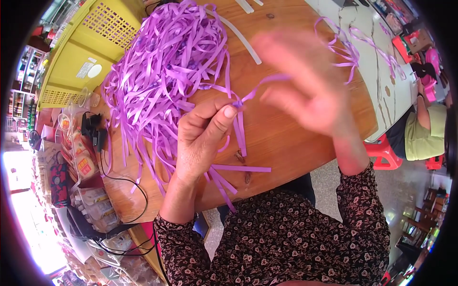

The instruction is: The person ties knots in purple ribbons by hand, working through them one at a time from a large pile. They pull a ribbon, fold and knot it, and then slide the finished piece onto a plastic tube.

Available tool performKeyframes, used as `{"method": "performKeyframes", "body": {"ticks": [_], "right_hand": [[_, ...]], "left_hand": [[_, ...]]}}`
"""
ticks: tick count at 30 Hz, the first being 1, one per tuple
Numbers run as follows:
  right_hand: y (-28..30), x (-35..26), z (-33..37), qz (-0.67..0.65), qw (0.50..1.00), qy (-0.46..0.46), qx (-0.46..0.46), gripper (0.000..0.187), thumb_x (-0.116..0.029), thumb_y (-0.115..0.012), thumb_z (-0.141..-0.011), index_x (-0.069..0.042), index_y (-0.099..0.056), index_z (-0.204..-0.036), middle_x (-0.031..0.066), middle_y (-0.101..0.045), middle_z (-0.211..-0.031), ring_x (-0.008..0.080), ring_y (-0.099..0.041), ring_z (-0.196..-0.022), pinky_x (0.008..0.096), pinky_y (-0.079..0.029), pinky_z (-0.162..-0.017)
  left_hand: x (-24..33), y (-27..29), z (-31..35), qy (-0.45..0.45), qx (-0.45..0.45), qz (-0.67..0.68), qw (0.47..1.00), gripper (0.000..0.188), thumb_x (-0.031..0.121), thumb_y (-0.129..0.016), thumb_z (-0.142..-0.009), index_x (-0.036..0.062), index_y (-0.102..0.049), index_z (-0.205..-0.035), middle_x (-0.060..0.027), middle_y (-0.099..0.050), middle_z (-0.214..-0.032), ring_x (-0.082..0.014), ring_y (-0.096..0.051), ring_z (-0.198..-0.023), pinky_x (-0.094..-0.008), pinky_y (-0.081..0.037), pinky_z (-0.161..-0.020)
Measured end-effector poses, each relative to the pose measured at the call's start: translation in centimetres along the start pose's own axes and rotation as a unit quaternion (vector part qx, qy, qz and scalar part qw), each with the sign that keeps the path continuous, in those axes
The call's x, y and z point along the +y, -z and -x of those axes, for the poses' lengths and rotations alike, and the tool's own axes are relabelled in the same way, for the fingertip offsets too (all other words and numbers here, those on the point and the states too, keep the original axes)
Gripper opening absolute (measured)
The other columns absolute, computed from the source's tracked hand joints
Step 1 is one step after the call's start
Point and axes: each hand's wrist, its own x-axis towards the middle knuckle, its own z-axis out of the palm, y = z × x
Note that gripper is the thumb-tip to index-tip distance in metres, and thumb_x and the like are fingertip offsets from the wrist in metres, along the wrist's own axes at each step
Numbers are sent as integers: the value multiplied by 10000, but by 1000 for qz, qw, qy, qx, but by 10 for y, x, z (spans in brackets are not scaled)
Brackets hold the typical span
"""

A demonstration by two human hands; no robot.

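My left hand is closed, its thumb and forefinger pinching a purple ribbon at a small bluish-purple knot. Two flat tails hang below the pinch, and another strand rises toward my right hand. That hand is smeared by motion, with its thumb spread away from its outstretched fingers. The strand runs into the gap between them, and its far end is hidden there. Beside my left hand lies a big tangled heap of purple ribbons, some with similar knots.
A yellow perforated crate stands at the left of the wooden table. A white strip lies behind my hands. More ribbons reach a marble-patterned surface at right. Another person sits near a red stool. A black cable hangs left.
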Motion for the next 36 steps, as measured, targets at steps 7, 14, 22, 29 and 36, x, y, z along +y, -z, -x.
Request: {"method": "performKeyframes", "body": {"ticks": [7,14,22,29,36], "right_hand": [[-31,-7,21,-122,992,28,14,309,-174,-708,-716,-48,-654,-993,29,-617,-962,196,-572,-861,325,-468,-734],[-4,2,33,-61,998,4,19,149,-107,-685,-759,-36,-648,-884,41,-627,-842,202,-583,-725,323,-479,-632],[91,72,112,-366,827,-331,270,136,-69,-552,-915,18,-622,-992,70,-646,-856,143,-626,-790,280,-508,-681],[158,91,193,-257,819,-398,324,185,-142,-565,-921,21,-630,-978,61,-636,-839,119,-581,-760,252,-462,-709],[202,93,245,-210,791,-433,378,161,-122,-568,-916,15,-647,-945,59,-640,-855,115,-573,-770,248,-460,-719]], "left_hand": [[5,-13,-2,-50,-26,-104,993,124,83,-588,-905,-17,-649,-946,40,-494,-694,-40,-413,-620,-187,-324,-561],[12,-8,3,-94,36,-153,983,88,-42,-590,-843,-24,-638,-916,21,-533,-759,-43,-447,-669,-184,-335,-592],[14,36,-2,-201,107,-77,971,98,51,-562,-875,22,-626,-943,56,-414,-594,-37,-324,-526,-184,-211,-473],[17,65,-9,-180,233,-88,952,95,120,-548,-902,74,-593,-832,51,-387,-596,-27,-274,-495,-187,-173,-438],[25,73,-26,-203,219,85,951,209,204,-514,-954,53,-533,-810,1,-457,-699,-86,-368,-608,-216,-339,-576]]}}
